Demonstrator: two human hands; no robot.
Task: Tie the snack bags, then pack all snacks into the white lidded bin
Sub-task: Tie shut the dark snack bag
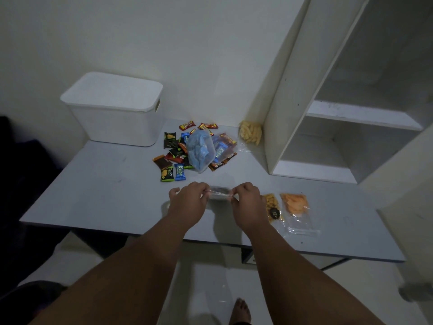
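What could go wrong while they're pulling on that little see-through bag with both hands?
The left hand and right hand each pinch an end of the clear bag. If it is pulled too hard, it might tear and spill. The orange chips bag and yellow snack bag lie near the front edge of the table, beside the right forearm, so a nudge might slide them off. The white bin has its lid on, so nothing can go in yet.
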